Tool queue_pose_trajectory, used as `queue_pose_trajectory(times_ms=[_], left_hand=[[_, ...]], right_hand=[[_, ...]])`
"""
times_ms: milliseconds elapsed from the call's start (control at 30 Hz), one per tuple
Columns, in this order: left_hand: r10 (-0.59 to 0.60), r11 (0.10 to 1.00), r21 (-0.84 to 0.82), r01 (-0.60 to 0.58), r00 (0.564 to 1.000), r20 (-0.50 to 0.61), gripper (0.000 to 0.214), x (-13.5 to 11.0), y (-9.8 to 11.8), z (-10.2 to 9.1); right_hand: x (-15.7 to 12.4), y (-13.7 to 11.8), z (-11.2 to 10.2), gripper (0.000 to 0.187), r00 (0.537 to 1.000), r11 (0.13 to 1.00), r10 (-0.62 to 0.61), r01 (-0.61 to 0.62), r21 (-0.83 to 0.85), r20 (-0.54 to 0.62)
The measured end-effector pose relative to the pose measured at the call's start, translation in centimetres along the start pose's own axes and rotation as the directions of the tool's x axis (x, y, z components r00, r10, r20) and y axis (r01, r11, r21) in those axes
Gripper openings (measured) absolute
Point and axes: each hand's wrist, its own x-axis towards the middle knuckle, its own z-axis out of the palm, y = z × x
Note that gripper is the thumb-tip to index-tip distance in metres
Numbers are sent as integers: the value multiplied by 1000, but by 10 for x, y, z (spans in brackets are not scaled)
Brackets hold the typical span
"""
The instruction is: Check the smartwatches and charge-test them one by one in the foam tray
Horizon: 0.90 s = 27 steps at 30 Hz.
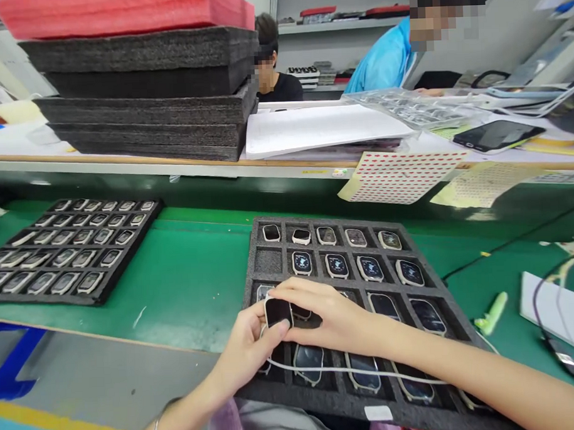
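Note:
My left hand point(251, 341) pinches a smartwatch point(277, 310) without a strap, its dark screen facing up and my thumb at its lower edge. From the right, my right hand point(325, 311) has its fingertips on the watch's top edge and its thumb near the lower right corner. A thin white cable point(349, 369) runs from beneath the watch and my left hand off to the right. Below both hands lies a black foam tray point(268, 261) of watch bodies in square slots; several in the second row have lit screens. One slot in that row holds no watch.
Another foam tray point(99, 301) full of watches lies on the green bench point(189, 262) at left. Foam trays point(146, 113) are stacked on the shelf above. A green tool point(492, 312) and dark cables lie at right. Two people sit beyond the shelf.

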Motion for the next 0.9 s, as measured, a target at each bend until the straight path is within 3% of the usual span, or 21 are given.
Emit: queue_pose_trajectory(times_ms=[500, 700, 800, 900], left_hand=[[-50, 995, 83, 54, 997, -50, 38, -3, -8, -1], [-12, 997, 76, 16, 998, -59, 39, -1, -6, 1], [-12, 1000, 13, 12, 1000, 10, 47, -5, -7, 1], [-62, 996, -53, 69, 990, 124, 45, -14, -8, 1]], right_hand=[[-10, 9, 9, 40, 1000, 999, 2, -3, -36, -21], [1, 5, -12, 41, 999, 998, 26, -24, -57, 29], [19, 20, -26, 40, 996, 997, 68, -70, -40, -51], [35, 45, -28, 38, 979, 971, 162, -180, -157, -121]])
